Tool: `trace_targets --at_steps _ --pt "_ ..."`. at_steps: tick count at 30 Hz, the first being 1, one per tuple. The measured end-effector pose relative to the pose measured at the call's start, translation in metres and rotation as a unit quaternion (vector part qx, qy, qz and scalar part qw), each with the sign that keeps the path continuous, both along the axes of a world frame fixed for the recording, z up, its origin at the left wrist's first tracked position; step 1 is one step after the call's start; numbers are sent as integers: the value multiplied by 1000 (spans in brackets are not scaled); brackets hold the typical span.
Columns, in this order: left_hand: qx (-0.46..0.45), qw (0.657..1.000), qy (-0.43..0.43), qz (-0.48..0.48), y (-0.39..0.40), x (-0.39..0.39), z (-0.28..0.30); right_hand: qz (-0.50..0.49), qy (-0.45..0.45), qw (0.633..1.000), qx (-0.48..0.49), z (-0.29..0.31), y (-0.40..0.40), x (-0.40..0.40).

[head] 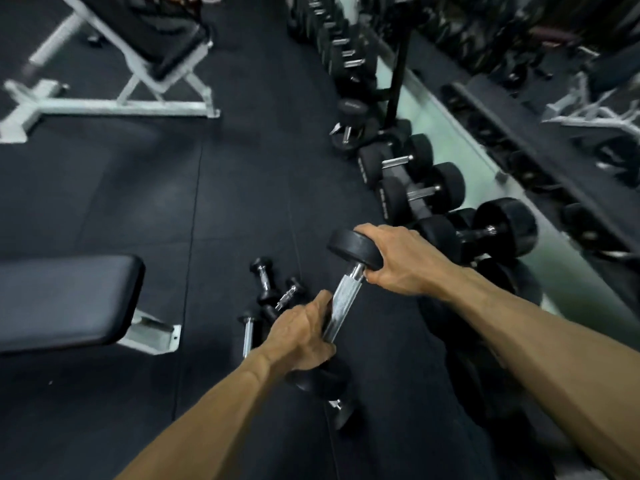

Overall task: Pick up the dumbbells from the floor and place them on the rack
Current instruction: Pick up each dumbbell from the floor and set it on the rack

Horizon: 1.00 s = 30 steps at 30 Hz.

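Bench (pixel 65 299) far left. Small dumbbells (pixel 266 289) lie on the floor (pixel 104 202). My left hand (pixel 304 337) is wrapped round the knurled chrome handle of a black-headed dumbbell (pixel 346 299), tilted, off the floor; right hand (pixel 398 258) cups its upper head. Rack (pixel 415 188) right, loaded.

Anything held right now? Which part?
One dumbbell, both hands: left hand wraps the lower chrome handle, right hand grips the upper head.
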<state>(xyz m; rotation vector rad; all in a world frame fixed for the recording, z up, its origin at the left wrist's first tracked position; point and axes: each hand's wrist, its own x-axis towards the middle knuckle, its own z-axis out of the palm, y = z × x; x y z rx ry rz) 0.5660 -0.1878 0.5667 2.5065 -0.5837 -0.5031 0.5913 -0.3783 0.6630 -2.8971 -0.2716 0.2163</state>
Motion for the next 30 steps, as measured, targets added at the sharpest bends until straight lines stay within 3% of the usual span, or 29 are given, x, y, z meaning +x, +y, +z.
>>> trace_targets --at_steps 8,19,30 --pt "7 996 -34 -79 -136 -80 49 -35 -18 999 6 51 -142 -99" --pt "-12 988 62 -139 -382 -232 76 -97 35 994 35 80 -383 -272" --pt "20 964 86 -252 -581 -299 101 -209 38 977 34 100 -573 -380"
